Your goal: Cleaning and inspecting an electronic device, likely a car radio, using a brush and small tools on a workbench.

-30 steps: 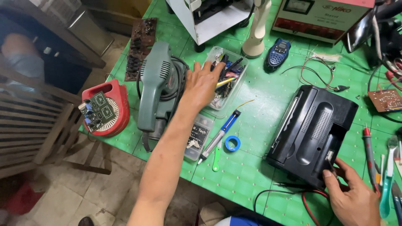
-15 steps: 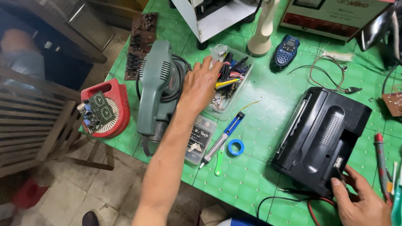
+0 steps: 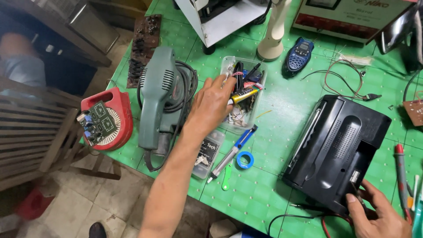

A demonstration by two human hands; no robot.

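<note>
The right hand point(image 3: 381, 216) stays at the near corner of the black device point(image 3: 337, 152), fingers closed on its edge. Further away, the left hand point(image 3: 211, 105) has moved from the green power tool point(image 3: 161, 94) into the clear plastic box point(image 3: 260, 72); its fingers are now together around a yellow tube point(image 3: 244, 94), so picking has begun.

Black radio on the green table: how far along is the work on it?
Done: the black radio lies back-side up on the green table, tools spread around it. In hand: the right hand grips the radio's near corner; the left hand reaches into the clear parts tray, fingers on a yellow tube. Left: the casing looks closed, and the blue desoldering pump lies untouched.
</note>
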